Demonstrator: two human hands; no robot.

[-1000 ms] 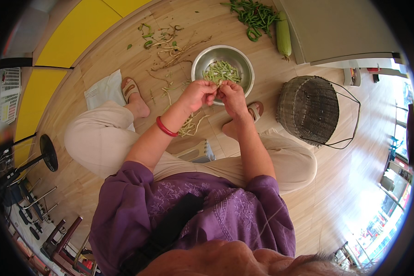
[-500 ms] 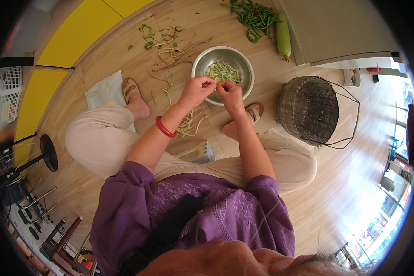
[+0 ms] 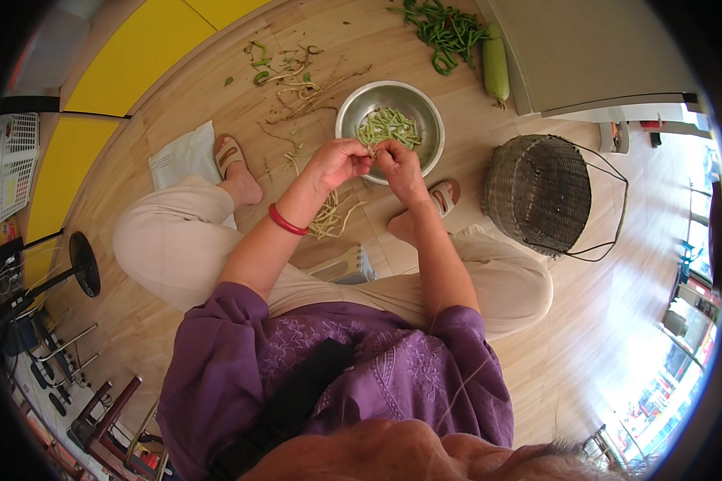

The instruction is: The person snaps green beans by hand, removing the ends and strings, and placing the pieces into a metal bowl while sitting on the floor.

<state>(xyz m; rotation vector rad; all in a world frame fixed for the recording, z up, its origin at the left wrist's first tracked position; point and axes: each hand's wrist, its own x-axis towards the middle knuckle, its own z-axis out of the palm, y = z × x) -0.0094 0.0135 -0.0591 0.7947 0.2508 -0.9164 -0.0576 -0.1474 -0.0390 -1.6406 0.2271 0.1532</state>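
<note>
Over the near rim of a metal bowl (image 3: pixel 435 112), my left hand (image 3: pixel 341 163) and my right hand (image 3: pixel 401 171) meet fingertip to fingertip. Both are closed in a pinch on a short pale-green bit of long bean (image 3: pixel 371 150), mostly covered by the fingers. Inside the bowl lies a heap of cut green bean pieces (image 3: pixel 389 126). Whole pale long beans (image 3: pixel 329 221) lie loose on the floor beneath my left forearm, which wears a red bangle.
Bean scraps and dry stems (image 3: pixel 301 100) are scattered left of the bowl. Green peppers (image 3: pixel 445 36) and a long pale-green gourd (image 3: pixel 495 68) lie far right by a cabinet. A dark woven basket (image 3: pixel 529 192) with a handle stands right; a white bag (image 3: pixel 183 156) lies left.
My left hand has shifted slightly left, its fingers curled a little differently. My right hand stays nearly in place, and the pinch over the bowl's rim continues.
</note>
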